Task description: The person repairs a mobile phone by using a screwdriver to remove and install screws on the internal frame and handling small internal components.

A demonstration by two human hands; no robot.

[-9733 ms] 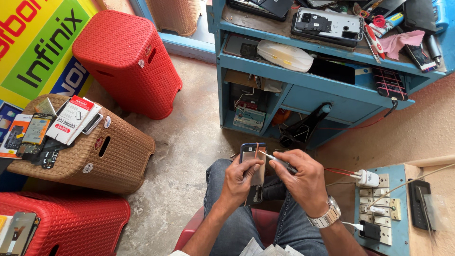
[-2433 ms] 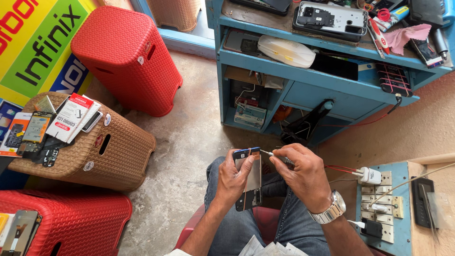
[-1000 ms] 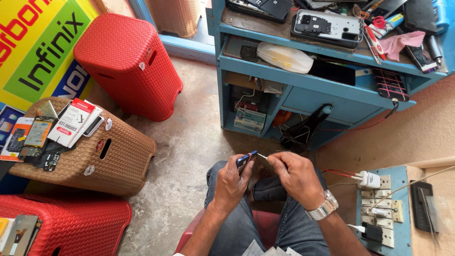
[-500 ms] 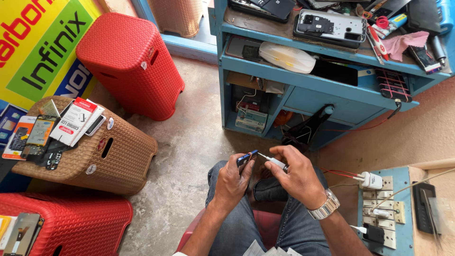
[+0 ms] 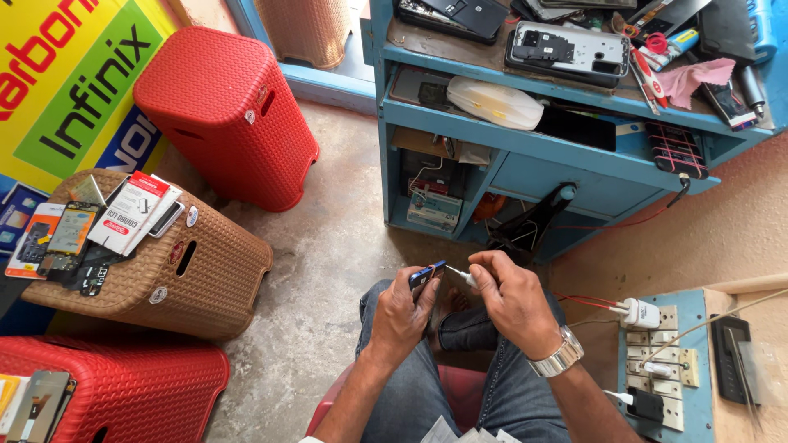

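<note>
Two hands are closed: a flat blue-edged phone (image 5: 427, 276) is gripped by the left hand (image 5: 404, 310), a thin pale tool (image 5: 460, 276) pinched by the right hand (image 5: 510, 297) at 3 o'clock.

I am sitting over a bare concrete floor (image 5: 328, 271), grey and scuffed, with daylight falling evenly across it. Ahead of me a blue painted wooden bench (image 5: 525, 156) is standing, its top crowded and its open lower shelves holding clutter. To my left a red woven plastic stool (image 5: 226, 115) is standing upright near the bench, and nearer to me a brown woven stool (image 5: 189, 271) is lying beside it. Another red woven stool (image 5: 115, 390) is showing at the lower left edge. A yellow and green poster (image 5: 74, 82) is leaning behind them. On my right a blue switchboard (image 5: 661, 361) with white sockets is lying by a tan wall (image 5: 722, 238).
</note>
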